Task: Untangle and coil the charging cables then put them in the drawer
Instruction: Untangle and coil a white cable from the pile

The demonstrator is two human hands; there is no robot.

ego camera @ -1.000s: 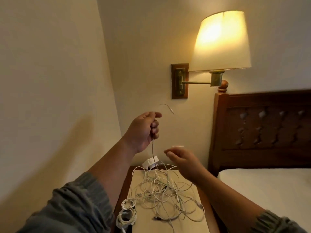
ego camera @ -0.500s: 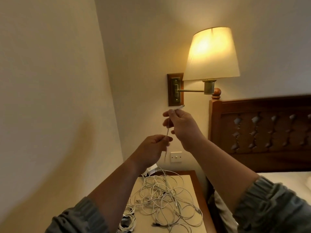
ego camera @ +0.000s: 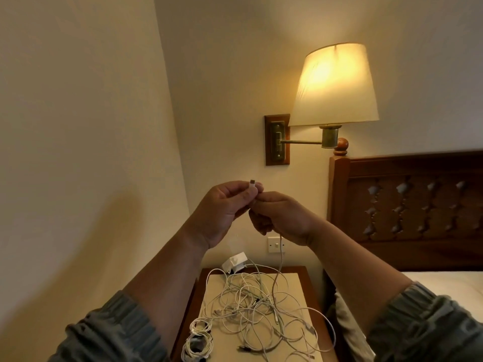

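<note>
A lit wall lamp [ego camera: 334, 84] glows on a brass arm [ego camera: 300, 142] from a wooden wall plate [ego camera: 277, 139]. Beside it stands a carved dark headboard [ego camera: 407, 205] over a pale bed [ego camera: 449, 286]. A wall switch [ego camera: 274, 244] sits above the wooden table [ego camera: 311, 288].

Glossy dark-wood headboard [ego camera: 407, 165] and nightstand [ego camera: 306, 283] — matt white plastic-sheathed cables [ego camera: 248, 301], cloth lampshade [ego camera: 334, 84]

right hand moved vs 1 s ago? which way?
Yes, up. It was level with the back edge of the nightstand; now the right hand, gripping the cable, sits above the wall switch, below the lamp's wall plate.
</note>
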